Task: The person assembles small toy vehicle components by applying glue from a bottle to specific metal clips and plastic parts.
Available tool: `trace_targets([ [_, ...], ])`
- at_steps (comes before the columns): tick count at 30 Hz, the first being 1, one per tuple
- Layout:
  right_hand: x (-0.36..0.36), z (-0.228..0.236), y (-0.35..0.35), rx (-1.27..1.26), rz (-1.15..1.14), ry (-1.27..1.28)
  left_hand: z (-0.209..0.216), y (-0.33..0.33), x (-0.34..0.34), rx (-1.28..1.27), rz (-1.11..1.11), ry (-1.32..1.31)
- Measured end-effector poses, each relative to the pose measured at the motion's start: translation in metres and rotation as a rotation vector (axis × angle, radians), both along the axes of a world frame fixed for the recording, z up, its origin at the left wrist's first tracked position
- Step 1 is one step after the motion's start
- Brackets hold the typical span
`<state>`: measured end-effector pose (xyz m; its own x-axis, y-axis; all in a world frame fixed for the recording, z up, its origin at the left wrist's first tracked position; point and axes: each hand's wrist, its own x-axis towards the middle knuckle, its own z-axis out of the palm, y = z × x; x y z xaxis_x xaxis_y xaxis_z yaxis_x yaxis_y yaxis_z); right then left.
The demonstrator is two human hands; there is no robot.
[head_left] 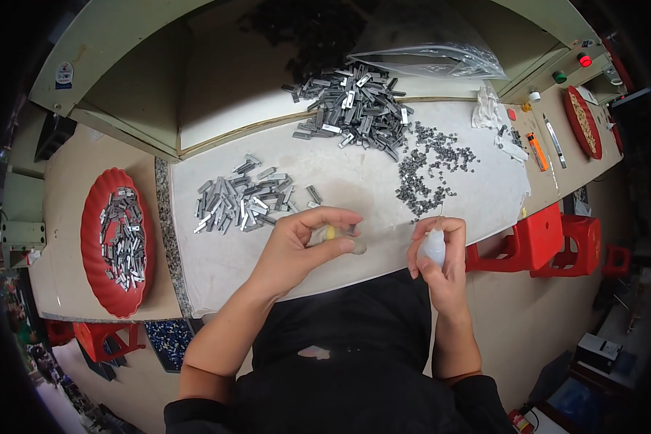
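My left hand [296, 246] is over the near edge of the white-covered table, thumb and forefinger pinched around a small dark grey piece [354, 228]. Something yellow [330, 233] shows among its fingers, and the thumb tip looks greyish. To the right, my right hand [445, 264] is wrapped around a small white squeeze bottle [432, 247] whose thin needle tip points up. Beyond my left hand lies a loose pile of grey metal rectangular parts [242, 195]. Tiny dark metal bits [423, 177] are scattered beyond my right hand.
A larger heap of metal parts [362, 108] rests by the shelf, near a clear plastic bag [434, 61]. At left stands a red scalloped tray [94, 246] of parts. An orange cutter [537, 152] and another red tray [576, 119] lie at right. Red stools [532, 242] stand beyond the table edge.
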<state>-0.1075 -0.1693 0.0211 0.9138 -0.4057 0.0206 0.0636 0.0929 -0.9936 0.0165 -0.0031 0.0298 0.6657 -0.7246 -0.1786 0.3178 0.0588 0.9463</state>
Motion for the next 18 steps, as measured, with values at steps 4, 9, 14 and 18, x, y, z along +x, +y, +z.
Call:
trace_targets([
  [4,-0.002,0.0,-0.002,0.027,0.085,-0.041,-0.013,0.003,-0.002,0.032,0.067,-0.007],
  [9,-0.001,0.003,0.003,0.039,0.044,-0.041,-0.019,0.006,-0.004,0.053,0.102,-0.369],
  [14,-0.003,0.009,0.007,0.031,-0.036,-0.073,-0.026,0.006,-0.012,-0.133,0.109,-0.09],
  [18,-0.004,0.008,0.004,0.1,-0.187,-0.167,-0.016,0.002,-0.013,-0.163,0.103,0.026],
])
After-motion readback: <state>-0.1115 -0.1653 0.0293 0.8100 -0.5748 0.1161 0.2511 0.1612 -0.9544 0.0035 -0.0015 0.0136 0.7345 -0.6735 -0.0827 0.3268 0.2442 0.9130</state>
